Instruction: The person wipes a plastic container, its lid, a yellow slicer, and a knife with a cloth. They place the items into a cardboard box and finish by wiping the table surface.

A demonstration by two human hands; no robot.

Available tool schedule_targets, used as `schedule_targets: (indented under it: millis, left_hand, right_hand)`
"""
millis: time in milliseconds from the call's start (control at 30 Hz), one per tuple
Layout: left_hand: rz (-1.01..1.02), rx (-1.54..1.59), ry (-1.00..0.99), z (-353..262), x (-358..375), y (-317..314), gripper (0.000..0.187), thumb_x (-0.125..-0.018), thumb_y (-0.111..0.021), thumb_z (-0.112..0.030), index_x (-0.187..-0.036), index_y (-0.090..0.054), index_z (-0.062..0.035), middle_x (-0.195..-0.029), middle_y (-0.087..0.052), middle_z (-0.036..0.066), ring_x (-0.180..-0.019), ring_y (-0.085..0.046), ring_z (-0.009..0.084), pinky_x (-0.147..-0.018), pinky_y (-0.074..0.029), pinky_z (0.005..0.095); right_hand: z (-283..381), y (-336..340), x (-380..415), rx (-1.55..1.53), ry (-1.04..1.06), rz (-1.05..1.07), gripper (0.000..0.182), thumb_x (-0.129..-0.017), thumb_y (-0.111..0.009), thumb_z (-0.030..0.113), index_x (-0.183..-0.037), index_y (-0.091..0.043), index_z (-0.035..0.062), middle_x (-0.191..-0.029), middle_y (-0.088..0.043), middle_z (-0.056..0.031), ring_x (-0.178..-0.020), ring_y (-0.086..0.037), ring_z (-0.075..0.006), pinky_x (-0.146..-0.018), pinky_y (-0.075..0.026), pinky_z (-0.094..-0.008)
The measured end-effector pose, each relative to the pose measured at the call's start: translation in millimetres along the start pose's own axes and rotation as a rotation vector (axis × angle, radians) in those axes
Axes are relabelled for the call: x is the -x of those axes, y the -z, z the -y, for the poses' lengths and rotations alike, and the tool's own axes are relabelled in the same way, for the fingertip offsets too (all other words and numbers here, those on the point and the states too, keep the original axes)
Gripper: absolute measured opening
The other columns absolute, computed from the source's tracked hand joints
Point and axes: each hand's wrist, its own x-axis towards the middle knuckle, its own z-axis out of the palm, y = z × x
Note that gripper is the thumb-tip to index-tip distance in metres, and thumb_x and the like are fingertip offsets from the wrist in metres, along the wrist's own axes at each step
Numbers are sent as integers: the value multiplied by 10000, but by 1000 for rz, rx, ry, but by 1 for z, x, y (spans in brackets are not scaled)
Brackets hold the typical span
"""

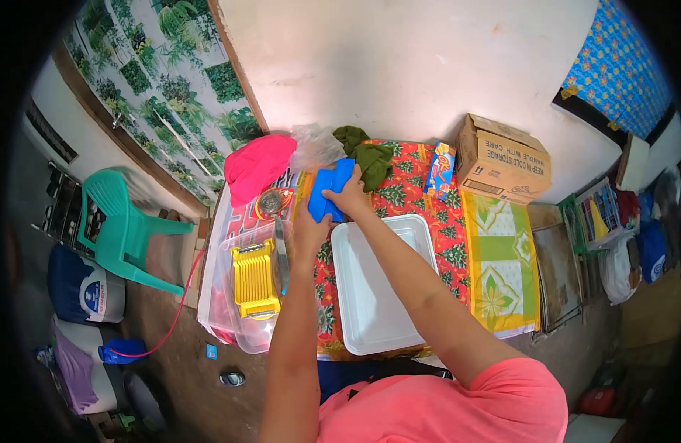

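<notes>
Both my hands are raised over the far left part of the table, closed round a bright blue object [329,188]. It looks like two long blue pieces lying side by side; its exact kind cannot be made out. My left hand [311,230] grips the near lower end, while my right hand [348,199] holds the right side. Below them sits a white rectangular tray [385,295], under my right forearm. Left of my left forearm, a clear plastic container [244,340] bears a yellow ribbed rack-like item [255,279] and a knife [281,255].
Pink cloth [256,166], a clear plastic bag [316,146] and dark green cloth [371,164] lie at the back. A round metal-topped item [271,202] is nearby. Right stand a blue-yellow packet [440,170] and cardboard box [503,159]. A green chair [126,229] stands left.
</notes>
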Motion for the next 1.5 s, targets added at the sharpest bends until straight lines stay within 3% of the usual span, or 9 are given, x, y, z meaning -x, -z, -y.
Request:
schedule_targets:
  millis: [300, 500, 567, 800, 900, 933, 1067, 1167, 1500]
  left_hand:
    - [125, -135, 40, 7, 10, 14, 831, -757, -766, -266, -1392, -321, 31, -1312, -496, 281, -1206, -516, 388, -993, -416, 423]
    - [147, -142, 26, 10, 11, 10, 768, -797, -718, -260, -1387, -319, 28, -1314, -491, 285, -1201, -511, 405, -986, -415, 434]
    - [140, -152, 27, 12, 11, 9, 739, -800, -711, -242, -1377, -329, 19, -1288, -505, 279, -1177, -518, 415, -974, -422, 450]
    - [120, -129, -22, 16, 10, 7, 710, -802, -703, -231, -1364, -340, 5, -1241, -530, 266, -1148, -525, 415, -951, -431, 480]
    - [142, -131, 0, 17, 10, 8, 719, -809, -698, -238, -1377, -329, 3, -1253, -523, 267, -1163, -517, 412, -961, -425, 474]
    - [152, -129, 5, 15, 10, 9, 723, -812, -696, -240, -1382, -323, 2, -1258, -521, 267, -1169, -513, 411, -965, -423, 472]
    - [136, -184, -8, 18, 9, 8, 725, -827, -681, -259, -1391, -309, 3, -1254, -521, 271, -1156, -523, 414, -955, -430, 470]
    - [116, -190, -38, 29, 10, 2, 723, -836, -671, -270, -1394, -304, 6, -1251, -521, 273, -1144, -530, 416, -947, -435, 472]
    - [78, -176, -73, 21, 14, 6, 699, -832, -669, -240, -1383, -326, 18, -1214, -540, 271, -1120, -544, 414, -926, -445, 472]
  right_hand:
    - [-13, 20, -8, -228, 26, -128, 1059, -689, -763, 203, -1445, -40, 40, -1263, -474, -355, -1141, -544, -438, -982, -444, -440]
    - [-6, 101, -4, -696, 104, -173, 839, -748, -654, 94, -1392, -121, 20, -1102, -539, -214, -937, -573, -249, -800, -501, -368]
    - [-4, 143, -6, -727, 19, -247, 788, -757, -640, 120, -1387, -181, 2, -1118, -536, -223, -954, -573, -266, -815, -494, -373]
    - [-116, 209, -83, -404, 104, -628, 461, -774, -592, 100, -1217, -542, -16, -1126, -612, -177, -990, -605, -283, -849, -489, -362]
    - [-128, 224, -73, 137, 58, -563, 452, -793, -588, 95, -1242, -552, 56, -1203, -608, -171, -1041, -603, -362, -879, -489, -378]
    - [-130, 223, -73, 309, 130, -462, 464, -847, -593, 205, -1305, -525, 175, -1354, -519, -158, -1184, -512, -410, -989, -422, -468]
    - [-87, 189, -20, 820, -10, -359, 548, -805, -648, 371, -1319, -521, 232, -1518, -306, -122, -1300, -332, -454, -943, -328, -672]
    - [-114, 165, -15, 1151, 105, -501, 592, -759, -689, 379, -1314, -529, 248, -1494, -338, -114, -1248, -374, -417, -910, -370, -633]
    - [-97, 153, -32, 956, 68, -590, 471, -791, -646, 220, -1254, -564, 199, -1372, -431, -132, -1148, -417, -317, -784, -416, -593]
